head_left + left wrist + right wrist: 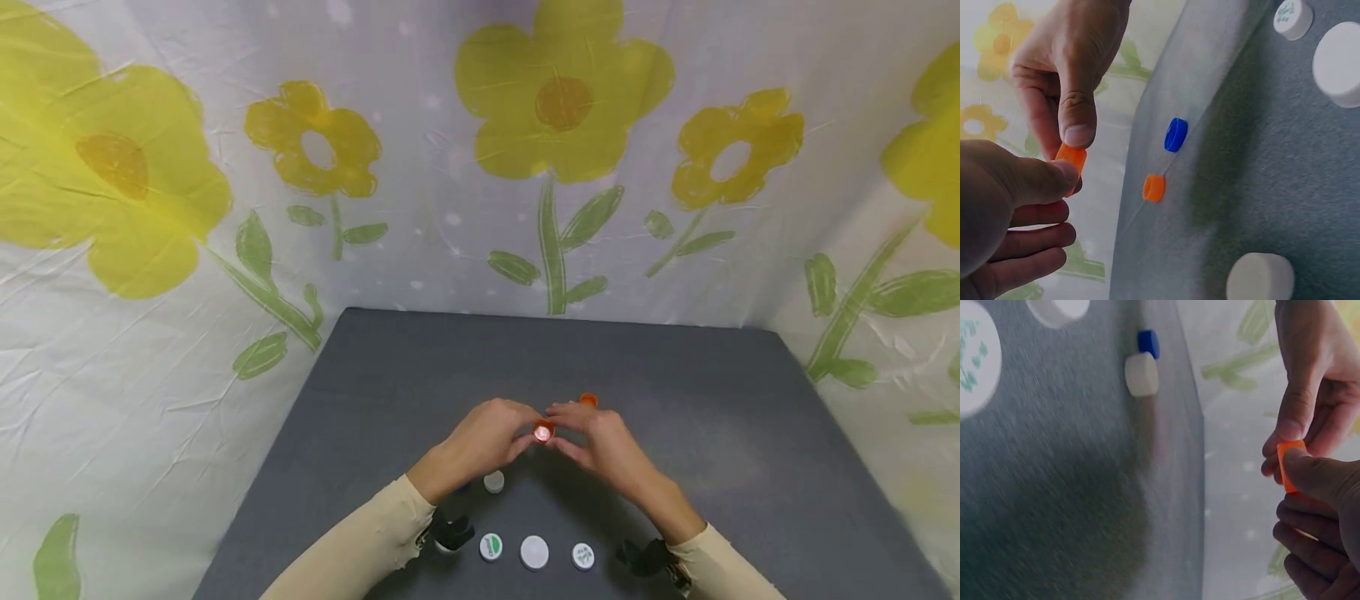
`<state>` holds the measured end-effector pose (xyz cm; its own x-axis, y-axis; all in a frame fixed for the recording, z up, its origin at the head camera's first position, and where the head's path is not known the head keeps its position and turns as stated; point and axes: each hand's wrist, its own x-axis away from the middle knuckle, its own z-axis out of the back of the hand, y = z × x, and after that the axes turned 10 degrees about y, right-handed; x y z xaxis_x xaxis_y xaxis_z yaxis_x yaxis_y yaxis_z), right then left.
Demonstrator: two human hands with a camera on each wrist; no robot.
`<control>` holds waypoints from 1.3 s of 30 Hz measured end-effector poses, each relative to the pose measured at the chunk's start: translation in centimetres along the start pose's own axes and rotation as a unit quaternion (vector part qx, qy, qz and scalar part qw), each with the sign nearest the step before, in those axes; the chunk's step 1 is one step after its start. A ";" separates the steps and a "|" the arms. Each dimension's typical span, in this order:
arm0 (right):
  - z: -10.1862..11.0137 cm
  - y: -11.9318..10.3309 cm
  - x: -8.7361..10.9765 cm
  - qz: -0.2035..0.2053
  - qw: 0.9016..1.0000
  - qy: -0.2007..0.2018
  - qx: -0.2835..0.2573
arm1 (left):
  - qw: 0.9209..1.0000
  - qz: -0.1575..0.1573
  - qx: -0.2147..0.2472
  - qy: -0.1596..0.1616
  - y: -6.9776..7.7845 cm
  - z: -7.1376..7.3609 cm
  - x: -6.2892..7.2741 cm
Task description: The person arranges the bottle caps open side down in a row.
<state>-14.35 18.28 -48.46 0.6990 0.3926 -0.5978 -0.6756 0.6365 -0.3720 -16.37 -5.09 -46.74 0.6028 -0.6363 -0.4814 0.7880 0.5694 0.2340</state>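
An orange bottle cap [543, 431] is held up off the table between the two hands, its hollow side showing in the head view. My left hand [491, 435] pinches it from the left between thumb and fingers; the other left fingers extend loosely below in the left wrist view. From the opposite side my right hand [603, 446] pinches the same cap, thumb on its edge in the right wrist view. Just beyond the right fingers a second orange cap [588, 401] lies on the table. A blue cap [1176, 135] stands near that one in the left wrist view.
Nearer on the dark grey table [405, 358] are a white cap [493, 482], a blue cap [1149, 344] beside it, and a row with a green-and-white cap [491, 547], a plain white cap [534, 552] and a printed white cap [582, 557]. A flowered curtain [427, 250] borders the table.
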 end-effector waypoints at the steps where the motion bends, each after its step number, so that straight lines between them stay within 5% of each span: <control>1: -0.1 -0.1 0.2 -0.002 1.000 0.004 -0.008 | 1.000 0.002 0.004 -0.002 0.0 0.0 0.2; 17: -0.8 -0.7 2.4 -0.091 0.993 -0.014 -0.079 | 1.000 -0.003 0.007 -0.004 0.6 0.0 2.9; 20: -0.6 -0.7 2.6 -0.154 0.980 -0.039 -0.121 | 1.000 -0.014 0.013 0.020 0.8 0.1 3.3; 23: -0.4 -0.8 2.5 -0.219 0.956 -0.080 -0.180 | 0.998 -0.020 0.042 0.047 0.9 -0.2 3.5; 26: -0.3 -1.2 2.4 -0.262 0.933 -0.104 -0.224 | 0.995 -0.010 0.078 0.065 0.9 -0.6 3.7; 28: -0.6 -1.4 2.5 -0.276 0.927 -0.102 -0.233 | 0.993 0.000 0.093 0.074 0.8 -0.8 3.9; 30: -0.9 -1.6 2.7 -0.267 0.934 -0.074 -0.228 | 0.991 0.018 0.104 0.077 0.8 -0.9 4.0; 32: -1.3 -1.7 3.0 -0.231 0.951 -0.029 -0.202 | 0.989 0.043 0.113 0.079 0.9 -0.8 4.1; 36: -1.5 -1.7 3.1 -0.112 0.984 0.072 -0.122 | 0.980 0.111 0.152 0.069 0.8 -0.4 4.2; 39: -1.4 -1.6 3.2 -0.025 0.990 0.103 -0.089 | 0.968 0.152 0.191 0.054 0.7 -0.2 4.3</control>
<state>-11.34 17.62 -50.80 0.6826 0.2071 -0.7008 -0.6844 0.5175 -0.5137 -13.25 -7.33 -48.83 0.8140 -0.3993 -0.4219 0.5773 0.4748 0.6643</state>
